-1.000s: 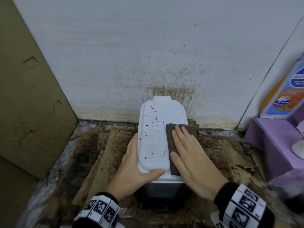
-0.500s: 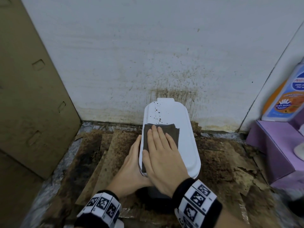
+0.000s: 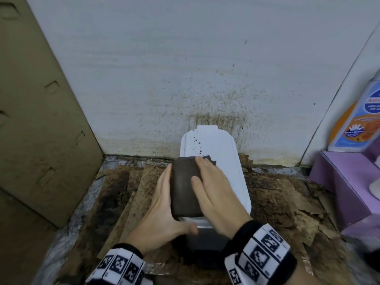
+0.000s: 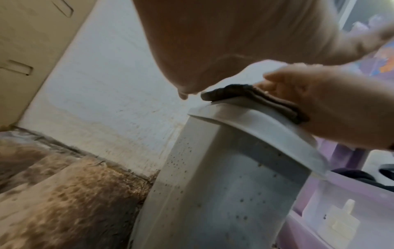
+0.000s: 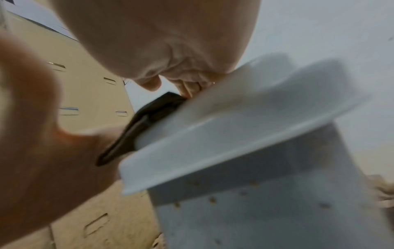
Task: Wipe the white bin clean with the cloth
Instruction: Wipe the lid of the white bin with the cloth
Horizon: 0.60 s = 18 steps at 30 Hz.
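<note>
The white bin [image 3: 218, 153] stands against the wall, with dark spots left on the far part of its lid. A folded dark brown cloth [image 3: 184, 188] covers the lid's near left part and reaches its left edge. My right hand [image 3: 216, 194] lies flat on the cloth with fingers straight. My left hand [image 3: 162, 204] holds the bin's left side, its thumb curled round the front corner under the lid. In the left wrist view the cloth [image 4: 255, 99] sits on the lid rim under my right hand [image 4: 330, 104], and small spots dot the bin's side [image 4: 224, 193].
A cardboard panel [image 3: 41, 120] leans at the left. The wall [image 3: 205, 79] behind the bin is stained. Dirty torn cardboard [image 3: 277, 202] covers the floor. At the right are a purple box [image 3: 345, 182] and an orange and blue bottle [image 3: 359, 120].
My right hand slid the cloth from the lid's right side across to its left side. Most spots on the lid are gone. My left thumb moved off the lid top to the front.
</note>
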Motion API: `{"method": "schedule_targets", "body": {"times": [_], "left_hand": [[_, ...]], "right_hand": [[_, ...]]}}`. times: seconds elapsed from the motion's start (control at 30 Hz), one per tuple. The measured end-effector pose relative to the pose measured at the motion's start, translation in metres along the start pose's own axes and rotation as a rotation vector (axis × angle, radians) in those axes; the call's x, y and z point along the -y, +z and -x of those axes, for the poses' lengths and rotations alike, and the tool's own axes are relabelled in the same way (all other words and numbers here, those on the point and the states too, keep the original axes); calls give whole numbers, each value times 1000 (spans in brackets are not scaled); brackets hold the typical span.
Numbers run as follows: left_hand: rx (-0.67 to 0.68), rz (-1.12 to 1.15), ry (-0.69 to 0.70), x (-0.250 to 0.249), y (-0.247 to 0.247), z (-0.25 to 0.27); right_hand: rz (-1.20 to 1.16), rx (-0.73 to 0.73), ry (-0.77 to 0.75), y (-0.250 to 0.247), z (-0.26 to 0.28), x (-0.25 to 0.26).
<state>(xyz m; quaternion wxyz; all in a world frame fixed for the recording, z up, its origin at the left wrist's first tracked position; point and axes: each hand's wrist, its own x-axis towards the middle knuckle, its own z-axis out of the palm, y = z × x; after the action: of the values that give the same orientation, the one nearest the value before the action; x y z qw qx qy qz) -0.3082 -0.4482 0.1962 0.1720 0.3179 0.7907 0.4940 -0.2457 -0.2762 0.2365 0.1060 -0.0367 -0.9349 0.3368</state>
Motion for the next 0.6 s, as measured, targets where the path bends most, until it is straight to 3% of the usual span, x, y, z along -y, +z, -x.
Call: {"method": "schedule_targets", "body": {"times": [0.13, 0.27, 0.37, 0.6], "left_hand": [[-195, -165, 121, -18, 13, -9], [-119, -370, 5, -30, 32, -26], [-143, -478, -10, -33, 41, -31], [-146, -373, -15, -32, 41, -33]], "right_hand": [[37, -160, 8, -3, 23, -31], [133, -220, 31, 9, 44, -42], [166, -259, 62, 17, 52, -47], [152, -241, 140, 20, 52, -48]]}}
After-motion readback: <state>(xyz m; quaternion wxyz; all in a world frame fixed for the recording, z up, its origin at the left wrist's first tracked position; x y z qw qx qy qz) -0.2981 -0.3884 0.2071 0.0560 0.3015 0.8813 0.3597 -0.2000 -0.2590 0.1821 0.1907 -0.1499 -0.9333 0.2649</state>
